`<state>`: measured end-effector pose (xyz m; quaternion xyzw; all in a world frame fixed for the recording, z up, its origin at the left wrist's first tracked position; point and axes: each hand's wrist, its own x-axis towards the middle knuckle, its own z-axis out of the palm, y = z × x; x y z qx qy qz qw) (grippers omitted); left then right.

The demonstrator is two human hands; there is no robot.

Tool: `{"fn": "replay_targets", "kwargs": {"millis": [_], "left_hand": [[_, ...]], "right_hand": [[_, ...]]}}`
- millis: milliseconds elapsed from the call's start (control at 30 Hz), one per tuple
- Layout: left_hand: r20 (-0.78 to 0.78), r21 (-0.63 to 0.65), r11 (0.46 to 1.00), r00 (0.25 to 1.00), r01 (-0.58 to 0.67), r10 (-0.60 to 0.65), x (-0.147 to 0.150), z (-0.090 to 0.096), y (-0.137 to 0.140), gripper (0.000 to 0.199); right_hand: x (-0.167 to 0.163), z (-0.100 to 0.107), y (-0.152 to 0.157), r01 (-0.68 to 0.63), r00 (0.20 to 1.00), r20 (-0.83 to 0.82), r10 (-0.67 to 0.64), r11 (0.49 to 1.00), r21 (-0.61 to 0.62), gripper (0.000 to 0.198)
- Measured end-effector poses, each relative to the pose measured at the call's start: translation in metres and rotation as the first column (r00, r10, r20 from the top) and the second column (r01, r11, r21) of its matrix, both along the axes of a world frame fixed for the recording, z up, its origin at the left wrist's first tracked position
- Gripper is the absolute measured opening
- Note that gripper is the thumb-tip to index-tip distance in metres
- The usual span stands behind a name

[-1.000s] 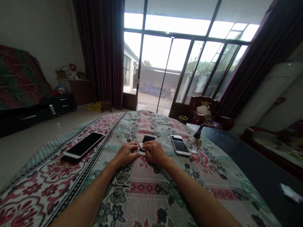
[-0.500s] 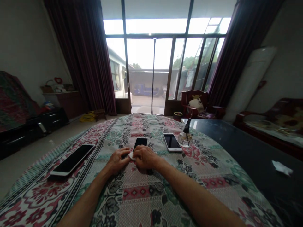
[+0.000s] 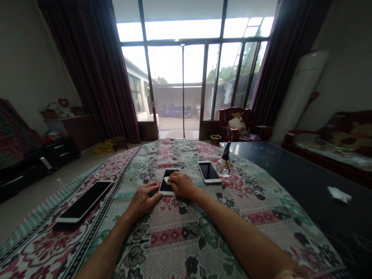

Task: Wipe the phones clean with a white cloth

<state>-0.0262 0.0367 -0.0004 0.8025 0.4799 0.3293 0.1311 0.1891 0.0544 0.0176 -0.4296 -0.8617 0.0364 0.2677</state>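
A small phone [image 3: 167,179] lies face up on the floral cloth [image 3: 180,232] covering the desk [image 3: 290,170], in the middle of the cloth. The left hand [image 3: 143,199] rests at the phone's near left corner, fingers curled against its edge, grip loose. The right hand [image 3: 181,184] presses a small white pad [image 3: 166,179], possibly a wipe, onto the screen, fingers pinched on it. A white phone [image 3: 209,172] lies to the right beside a glass bottle [image 3: 224,166]; a larger tablet [image 3: 84,201] lies well to the left.
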Motion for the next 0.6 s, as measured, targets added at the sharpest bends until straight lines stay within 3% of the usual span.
{"fn": "replay_targets", "kwargs": {"millis": [333, 600], "left_hand": [[-0.009, -0.033, 0.999, 1.0, 0.016, -0.017, 0.001, 0.002, 0.0, 0.031], [0.008, -0.034, 0.999, 0.999, 0.033, -0.033, -0.002, -0.003, 0.002, 0.031]], "right_hand": [[0.006, 0.003, 0.008, 0.085, 0.994, 0.069, -0.084, 0.996, -0.001, 0.027], [0.011, 0.005, 0.037, 0.164, 0.98, 0.12, -0.159, 0.986, -0.034, 0.029]]}}
